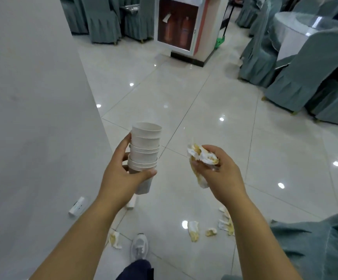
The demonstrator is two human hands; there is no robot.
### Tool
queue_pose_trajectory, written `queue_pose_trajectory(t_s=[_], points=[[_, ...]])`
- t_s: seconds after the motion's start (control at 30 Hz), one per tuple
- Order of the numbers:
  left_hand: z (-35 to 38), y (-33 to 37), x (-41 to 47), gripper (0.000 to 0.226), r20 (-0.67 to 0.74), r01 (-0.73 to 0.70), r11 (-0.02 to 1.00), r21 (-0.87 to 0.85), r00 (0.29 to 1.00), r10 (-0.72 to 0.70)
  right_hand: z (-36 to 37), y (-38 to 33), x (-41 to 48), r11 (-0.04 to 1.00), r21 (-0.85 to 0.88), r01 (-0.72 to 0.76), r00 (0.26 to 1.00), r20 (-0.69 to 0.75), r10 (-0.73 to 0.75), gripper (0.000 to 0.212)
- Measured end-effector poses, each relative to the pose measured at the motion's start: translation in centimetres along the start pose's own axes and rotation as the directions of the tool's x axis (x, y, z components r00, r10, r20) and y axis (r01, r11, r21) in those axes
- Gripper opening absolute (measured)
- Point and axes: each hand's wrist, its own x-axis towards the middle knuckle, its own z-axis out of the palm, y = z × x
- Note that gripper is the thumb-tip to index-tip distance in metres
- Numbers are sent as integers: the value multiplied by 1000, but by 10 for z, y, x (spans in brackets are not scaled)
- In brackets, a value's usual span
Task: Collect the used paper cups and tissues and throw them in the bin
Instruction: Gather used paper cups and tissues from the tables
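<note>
A stack of several white paper cups stands upright in my left hand, whose fingers and thumb curl round its lower part. My right hand grips a bunch of crumpled, yellow-stained tissues at about the same height, to the right of the cups. More stained tissues lie on the tiled floor below: one, a small piece, a cluster and another near my shoe. No bin is in view.
A white wall fills the left side. A white cabinet with a bottle poster stands ahead on the floor. Teal-covered chairs and a round table are at right, more chairs at the back. A small white object lies by the wall.
</note>
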Motion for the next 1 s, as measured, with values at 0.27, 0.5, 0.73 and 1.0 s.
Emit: queue_pose_trajectory(t_s=[0.27,0.5,0.73,1.0], points=[[-7,18,169,90,4,-5,999,-37,1000,5,41,-37,167,999,3,45,999,18,-45,26],[-1,33,296,90,-93,13,996,-92,995,-22,62,-52,307,997,18,78,993,84,-79,26],[19,39,428,91,-262,12,992,-127,964,-45,85,-64,474,984,41,173,954,242,-177,30],[17,70,558,89,-495,-8,989,-150,866,-68,135,-110,654,952,52,302,830,477,-290,27]])
